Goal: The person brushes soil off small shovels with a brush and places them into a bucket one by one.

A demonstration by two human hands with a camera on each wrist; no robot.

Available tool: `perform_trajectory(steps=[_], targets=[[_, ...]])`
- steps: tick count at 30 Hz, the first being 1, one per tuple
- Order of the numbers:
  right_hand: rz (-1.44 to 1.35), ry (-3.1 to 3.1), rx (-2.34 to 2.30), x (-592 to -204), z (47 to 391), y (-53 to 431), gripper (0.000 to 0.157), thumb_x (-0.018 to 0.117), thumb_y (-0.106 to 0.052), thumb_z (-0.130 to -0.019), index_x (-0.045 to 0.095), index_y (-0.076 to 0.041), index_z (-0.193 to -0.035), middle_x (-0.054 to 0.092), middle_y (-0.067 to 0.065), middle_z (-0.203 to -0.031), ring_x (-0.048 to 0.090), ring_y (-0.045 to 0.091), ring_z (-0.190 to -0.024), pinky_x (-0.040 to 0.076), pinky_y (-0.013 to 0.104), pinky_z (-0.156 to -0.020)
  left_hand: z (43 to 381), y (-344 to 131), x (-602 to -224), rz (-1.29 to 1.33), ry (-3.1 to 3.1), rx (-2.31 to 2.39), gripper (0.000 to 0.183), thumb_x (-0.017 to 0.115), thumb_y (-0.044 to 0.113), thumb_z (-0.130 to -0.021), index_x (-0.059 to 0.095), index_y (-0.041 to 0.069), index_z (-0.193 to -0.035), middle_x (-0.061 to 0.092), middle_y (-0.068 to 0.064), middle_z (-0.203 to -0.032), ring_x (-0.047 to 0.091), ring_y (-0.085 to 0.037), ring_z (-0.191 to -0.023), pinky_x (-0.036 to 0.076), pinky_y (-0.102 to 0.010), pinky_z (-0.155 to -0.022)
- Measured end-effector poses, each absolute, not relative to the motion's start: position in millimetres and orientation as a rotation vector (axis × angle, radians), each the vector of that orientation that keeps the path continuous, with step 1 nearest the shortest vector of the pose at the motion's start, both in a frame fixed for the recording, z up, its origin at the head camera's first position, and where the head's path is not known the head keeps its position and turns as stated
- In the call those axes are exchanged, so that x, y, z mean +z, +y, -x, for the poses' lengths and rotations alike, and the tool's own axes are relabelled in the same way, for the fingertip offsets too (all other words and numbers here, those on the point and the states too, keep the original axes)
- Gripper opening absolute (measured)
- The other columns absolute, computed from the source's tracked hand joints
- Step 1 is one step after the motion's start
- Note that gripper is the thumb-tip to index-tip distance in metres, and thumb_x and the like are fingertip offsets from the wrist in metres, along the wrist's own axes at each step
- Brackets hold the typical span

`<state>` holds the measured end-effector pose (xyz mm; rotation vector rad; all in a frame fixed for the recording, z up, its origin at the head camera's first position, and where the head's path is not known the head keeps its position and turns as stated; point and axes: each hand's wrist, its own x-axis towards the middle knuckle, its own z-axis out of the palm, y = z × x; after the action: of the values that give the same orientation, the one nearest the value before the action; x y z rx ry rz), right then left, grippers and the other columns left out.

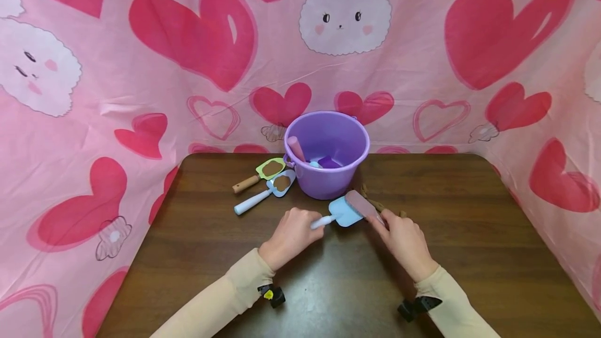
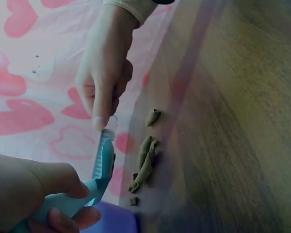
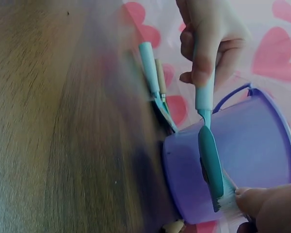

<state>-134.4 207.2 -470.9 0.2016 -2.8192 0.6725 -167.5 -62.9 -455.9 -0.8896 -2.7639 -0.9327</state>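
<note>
My left hand [image 1: 292, 233] grips the white handle of a light-blue trowel [image 1: 346, 213], its blade raised above the table in front of the bucket. A brush [image 1: 360, 203] is pinched in my right hand [image 1: 407, 241]. Its pale bristles [image 3: 229, 203] lie against the trowel blade in the right wrist view. Some brown matter clings to the blade's far face. Beyond the brush, brown clay-like lumps [image 2: 144, 162] lie on the table, several in a loose row. The brush's grip end is covered by my right fingers.
A purple bucket [image 1: 328, 181] stands at the back centre, holding a pink-handled tool [image 1: 296, 147] and a purple piece [image 1: 328, 162]. Left of it lie a green trowel with a wooden handle [image 1: 245, 184] and a blue trowel [image 1: 253, 203], brown patches on both blades. Patterned cloth [image 1: 281, 67] hangs behind the table.
</note>
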Motion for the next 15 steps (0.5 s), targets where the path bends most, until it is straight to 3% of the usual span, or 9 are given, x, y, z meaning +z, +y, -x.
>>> perform_trajectory(steps=[8,15], targets=[[-0.306,-2.808,0.757,-473,132,194,0.037,0.073,-0.035,-0.098,0.050,-0.018,-0.076,0.034,-0.009,-0.057,0.038,0.011,-0.049,0.029,0.030,-0.048,167,-62,-453,0.873,-2.756,-0.932,0.005,0.076,0.010,-0.085,0.073,0.013,-0.084,0.052,0.009,-0.063,0.047,-0.008,-0.054,0.041,-0.023,-0.050],[-0.206,-2.801,0.713,-475,133,199,0.032,0.072,-0.030,-0.099,0.053,-0.013,-0.080,0.035,-0.005,-0.057,0.039,0.015,-0.049,0.030,0.032,-0.047,168,-64,-451,0.861,-2.755,-0.905,0.005,0.078,0.011,-0.085,0.077,0.012,-0.090,0.060,0.007,-0.067,0.051,-0.007,-0.056,0.044,-0.023,-0.053]])
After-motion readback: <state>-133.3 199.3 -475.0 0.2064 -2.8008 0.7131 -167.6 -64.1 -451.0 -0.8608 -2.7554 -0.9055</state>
